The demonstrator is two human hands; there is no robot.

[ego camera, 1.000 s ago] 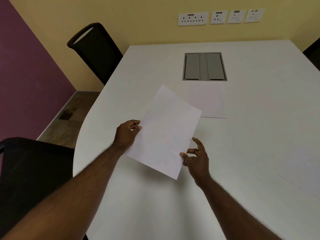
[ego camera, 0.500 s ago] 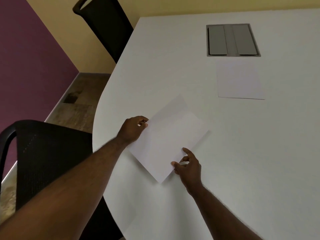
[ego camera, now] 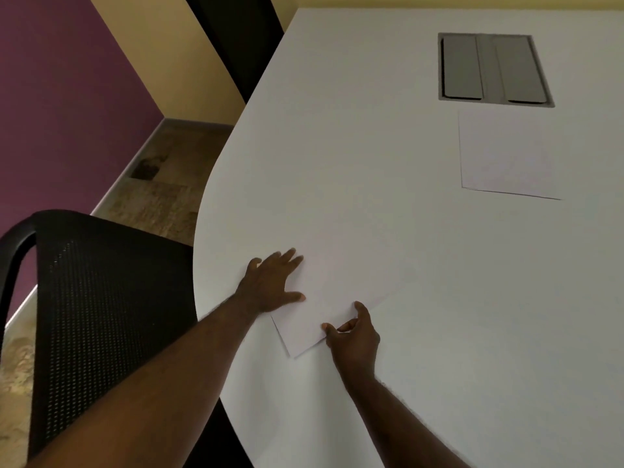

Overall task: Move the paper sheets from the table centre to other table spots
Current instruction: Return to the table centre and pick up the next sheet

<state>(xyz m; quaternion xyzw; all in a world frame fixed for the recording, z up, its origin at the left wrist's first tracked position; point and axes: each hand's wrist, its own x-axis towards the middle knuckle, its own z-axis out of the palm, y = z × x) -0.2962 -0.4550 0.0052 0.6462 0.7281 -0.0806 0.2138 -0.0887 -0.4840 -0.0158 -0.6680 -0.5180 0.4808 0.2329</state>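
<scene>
Down near the left edge of the white table (ego camera: 422,298): one paper sheet (ego camera: 341,298), lying flat and turned at an angle, its near corner pointing back toward the person. Left hand (ego camera: 273,285) spread flat on the sheet's left side, fingers straight and fanned wide, palm pressing down, thumb stretched out along the paper. Right hand (ego camera: 354,336) at the sheet's near-right edge, thumb and forefinger pinching that edge, the other fingers curled underneath and out of sight. Hard to make out the sheet's far outline, white on white.

Farther off, toward the table centre: a second paper sheet (ego camera: 506,153), flat, squared to the table, untouched, well apart from both hands. Just beyond it, touching or nearly touching its far edge, a grey recessed cable hatch (ego camera: 493,69) with two closed flaps set into the tabletop.

Left of the table, close against its curved edge: a black mesh-backed chair (ego camera: 94,298), partly under the left forearm. Another black chair (ego camera: 243,38) at the far left side, cut off by the top of the view. Beyond, a purple wall (ego camera: 50,96), a yellow wall (ego camera: 162,55) and a strip of brown patterned floor (ego camera: 162,184).
</scene>
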